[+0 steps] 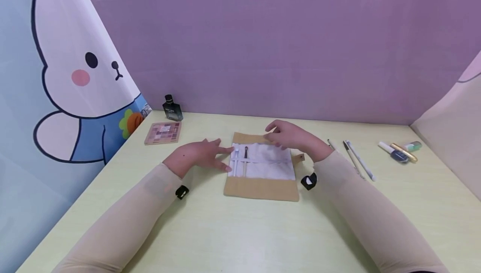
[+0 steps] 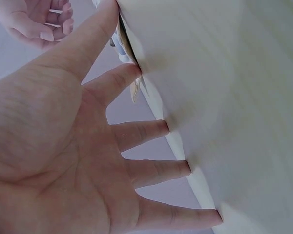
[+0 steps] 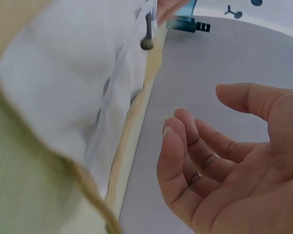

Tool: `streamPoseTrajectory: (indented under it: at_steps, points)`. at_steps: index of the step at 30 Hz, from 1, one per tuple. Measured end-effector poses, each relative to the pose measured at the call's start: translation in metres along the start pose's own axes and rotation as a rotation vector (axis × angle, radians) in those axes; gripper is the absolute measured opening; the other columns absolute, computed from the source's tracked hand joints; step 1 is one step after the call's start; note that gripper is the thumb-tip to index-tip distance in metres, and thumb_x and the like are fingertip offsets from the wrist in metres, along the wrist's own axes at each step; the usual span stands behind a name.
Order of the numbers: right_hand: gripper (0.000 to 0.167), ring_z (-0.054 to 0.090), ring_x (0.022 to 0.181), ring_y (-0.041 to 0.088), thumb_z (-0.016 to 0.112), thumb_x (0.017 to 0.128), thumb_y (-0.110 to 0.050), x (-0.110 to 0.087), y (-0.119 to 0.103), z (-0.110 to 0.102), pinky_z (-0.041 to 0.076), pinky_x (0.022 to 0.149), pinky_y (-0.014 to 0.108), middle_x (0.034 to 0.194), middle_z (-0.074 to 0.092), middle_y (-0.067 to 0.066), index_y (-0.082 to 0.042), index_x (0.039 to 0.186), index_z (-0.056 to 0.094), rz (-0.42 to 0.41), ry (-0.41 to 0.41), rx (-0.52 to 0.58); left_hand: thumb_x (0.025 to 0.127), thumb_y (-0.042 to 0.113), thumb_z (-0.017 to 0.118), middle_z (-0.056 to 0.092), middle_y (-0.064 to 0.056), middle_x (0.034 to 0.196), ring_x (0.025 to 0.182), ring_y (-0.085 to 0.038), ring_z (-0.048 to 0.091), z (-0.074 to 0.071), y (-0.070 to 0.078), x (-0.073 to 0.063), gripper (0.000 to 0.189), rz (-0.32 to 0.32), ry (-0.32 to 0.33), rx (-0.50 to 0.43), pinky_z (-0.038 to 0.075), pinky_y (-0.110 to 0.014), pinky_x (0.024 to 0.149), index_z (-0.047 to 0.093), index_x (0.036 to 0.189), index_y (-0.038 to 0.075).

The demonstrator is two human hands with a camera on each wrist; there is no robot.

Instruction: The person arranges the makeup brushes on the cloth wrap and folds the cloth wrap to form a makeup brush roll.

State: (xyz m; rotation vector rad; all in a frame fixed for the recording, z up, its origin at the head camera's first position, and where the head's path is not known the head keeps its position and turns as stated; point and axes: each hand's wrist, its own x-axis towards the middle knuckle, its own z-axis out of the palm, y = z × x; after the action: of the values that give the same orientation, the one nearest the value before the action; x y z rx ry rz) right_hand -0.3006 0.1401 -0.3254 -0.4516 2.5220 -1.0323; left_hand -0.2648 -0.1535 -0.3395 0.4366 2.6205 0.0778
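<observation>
In the head view I have a tan, rectangular fabric pouch with a white inner lining [image 1: 268,170] spread flat at the middle of the frame, on a pale yellow wooden table [image 1: 240,231]. A tan tab with a snap [image 1: 298,158] sticks out from its right edge. In the left part of its lining I see two slim tools standing side by side under a sewn band: a thin white stick [image 1: 235,167] and a pale-handled brush with a dark head [image 1: 244,168].

I see the left hand [image 1: 199,155] at the pouch's left edge, its fingers spread wide; the thumb and a finger meet that edge, and the left wrist view shows other fingertips against the table. The right hand [image 1: 289,134] is over the pouch's upper right corner, fingers loosely curved, with a gap between thumb and fingertips in my right wrist view. I cannot tell from here whether it touches the fabric.

Toward the upper left of the frame stand a black angular bottle [image 1: 173,109] and, just below it, a flat pink square-patterned palette [image 1: 163,133]. Right of the right sleeve I see a slim dark-and-silver stick [image 1: 353,160] beside a white pen-like stick [image 1: 360,160].
</observation>
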Motion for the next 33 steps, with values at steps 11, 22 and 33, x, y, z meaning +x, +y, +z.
streamPoseTrajectory:
  at_steps: [11,22,33]
  points:
    - [0.054,0.067,0.113,0.036,0.057,0.11,-0.033,-0.029,0.034,-0.03,0.062,0.094,0.043,0.142,0.063,0.025,-0.001,0.153,0.049,0.002,0.067,0.011,0.098,0.07,0.062,0.011,-0.019,0.181,0.164,-0.058,0.012,-0.001,0.0,-0.001,0.083,0.003,0.004,0.008,0.024,-0.077,0.127,0.028,0.169,0.042]
    - [0.053,0.068,0.11,0.034,0.055,0.112,-0.031,-0.053,0.077,-0.056,0.063,0.088,0.037,0.137,0.06,0.027,0.004,0.151,0.049,-0.009,0.156,0.004,0.099,0.068,0.062,0.011,-0.019,0.181,0.163,-0.059,0.013,0.0,0.0,0.002,0.082,0.009,0.0,0.004,0.024,-0.076,0.128,0.028,0.169,0.041]
    - [0.057,0.062,0.085,0.02,0.054,0.112,-0.024,-0.068,0.112,-0.074,0.059,0.077,0.034,0.107,0.063,0.016,0.013,0.152,0.038,0.08,0.138,-0.026,0.099,0.069,0.062,0.012,-0.019,0.181,0.163,-0.059,0.013,0.0,-0.003,0.004,0.082,0.012,-0.002,0.007,0.023,-0.076,0.128,0.028,0.169,0.041]
